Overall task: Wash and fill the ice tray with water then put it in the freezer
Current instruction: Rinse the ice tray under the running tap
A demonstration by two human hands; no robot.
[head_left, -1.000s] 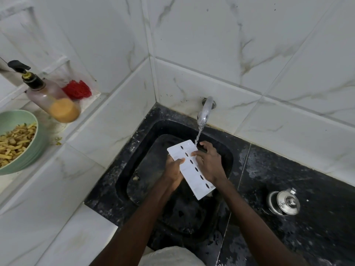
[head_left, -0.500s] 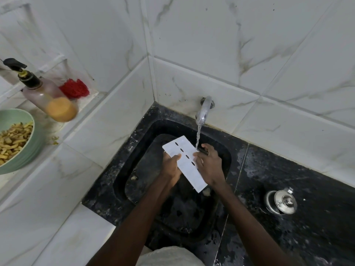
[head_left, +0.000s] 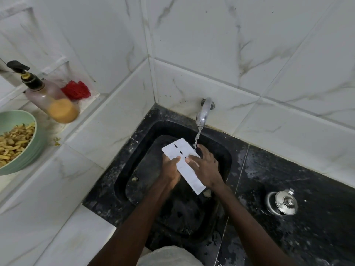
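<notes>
Gripping white ice tray (head_left: pixel 182 160) both hands, left (head_left: pixel 170 169), right (head_left: pixel 206 166), under tap (head_left: pixel 203 112) stream.

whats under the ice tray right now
The black sink basin lies below the ice tray, which both hands hold above it. The basin floor directly beneath is covered by the tray.
</notes>
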